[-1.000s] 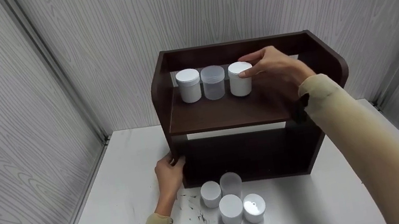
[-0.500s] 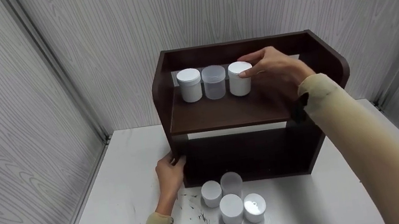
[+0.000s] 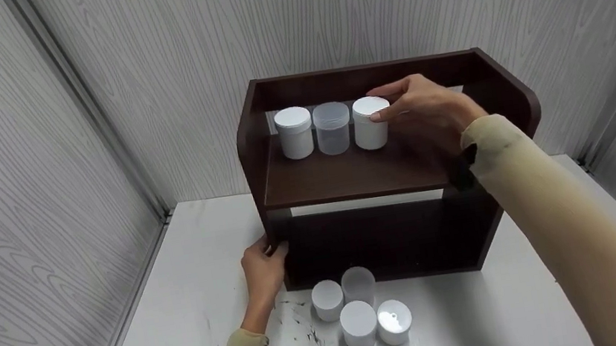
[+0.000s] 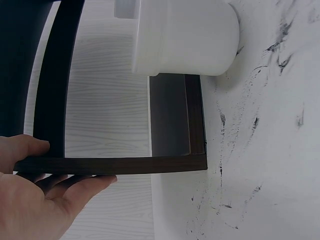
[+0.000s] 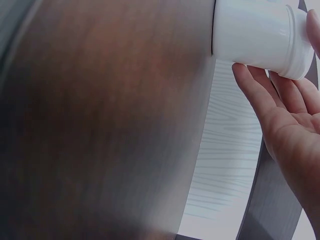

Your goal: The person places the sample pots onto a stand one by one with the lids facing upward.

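On the upper board of a dark brown shelf unit [image 3: 357,175], three lidded jars stand upright in a row. The left jar [image 3: 297,138] is white, the middle jar [image 3: 333,132] is translucent, and the right jar [image 3: 369,127] is white. My right hand [image 3: 425,100] grips that right jar near its lid, thumb in front and fingers behind; the right wrist view shows the white jar [image 5: 255,35] with its base at the shelf board. Low on the unit's left side, my left hand [image 3: 263,271] holds the side panel [image 4: 120,165] between thumb and fingers.
Several more jars [image 3: 359,327] stand grouped on the white table [image 3: 200,226] before the unit, one of them translucent [image 3: 358,284]. Dark scuff marks [image 3: 312,343] lie left of them. Grey wood-grain walls [image 3: 194,62] enclose the table at the back and sides.
Both hands keep their grips and the jars stay in place. The head view has shifted very slightly, and nothing else visibly differs.
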A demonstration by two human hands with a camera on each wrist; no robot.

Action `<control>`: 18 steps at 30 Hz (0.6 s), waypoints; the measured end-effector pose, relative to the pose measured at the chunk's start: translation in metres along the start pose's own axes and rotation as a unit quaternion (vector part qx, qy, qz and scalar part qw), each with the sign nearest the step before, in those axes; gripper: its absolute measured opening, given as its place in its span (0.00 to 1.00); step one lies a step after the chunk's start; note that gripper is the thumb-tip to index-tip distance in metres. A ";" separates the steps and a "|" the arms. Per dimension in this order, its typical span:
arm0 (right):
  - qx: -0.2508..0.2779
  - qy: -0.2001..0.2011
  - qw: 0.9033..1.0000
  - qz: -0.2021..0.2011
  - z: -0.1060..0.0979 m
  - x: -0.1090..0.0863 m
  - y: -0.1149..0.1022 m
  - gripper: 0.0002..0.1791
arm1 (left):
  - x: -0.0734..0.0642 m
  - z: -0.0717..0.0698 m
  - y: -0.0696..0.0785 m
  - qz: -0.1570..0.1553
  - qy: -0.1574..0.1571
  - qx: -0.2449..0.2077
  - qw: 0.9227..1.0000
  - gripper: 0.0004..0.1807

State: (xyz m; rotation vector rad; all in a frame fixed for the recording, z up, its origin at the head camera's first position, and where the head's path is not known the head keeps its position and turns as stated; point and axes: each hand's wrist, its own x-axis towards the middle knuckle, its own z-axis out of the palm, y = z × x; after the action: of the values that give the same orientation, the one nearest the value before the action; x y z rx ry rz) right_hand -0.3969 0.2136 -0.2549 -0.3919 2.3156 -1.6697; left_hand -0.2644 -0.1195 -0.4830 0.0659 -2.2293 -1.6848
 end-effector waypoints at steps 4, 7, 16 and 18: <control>-0.001 -0.001 1.000 -0.001 -0.001 0.000 0.001 0.38 | 0.000 0.001 0.000 0.003 0.001 -0.001 1.000 0.24; 0.007 -0.008 1.000 0.000 -0.002 -0.001 0.002 0.39 | 0.000 0.001 0.000 0.005 -0.002 -0.004 1.000 0.23; 0.009 0.021 0.999 -0.029 0.001 -0.012 -0.004 0.43 | 0.001 -0.001 -0.001 0.008 -0.003 -0.009 1.000 0.21; -0.021 0.043 0.997 -0.053 0.005 -0.017 -0.007 0.43 | 0.000 -0.001 -0.001 0.005 -0.003 -0.011 1.000 0.22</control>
State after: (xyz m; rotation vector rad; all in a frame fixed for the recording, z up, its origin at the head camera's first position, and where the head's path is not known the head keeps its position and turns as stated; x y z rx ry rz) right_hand -0.3785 0.2137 -0.2484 -0.4674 2.4340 -1.7203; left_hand -0.2648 -0.1211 -0.4839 0.0454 -2.2105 -1.7065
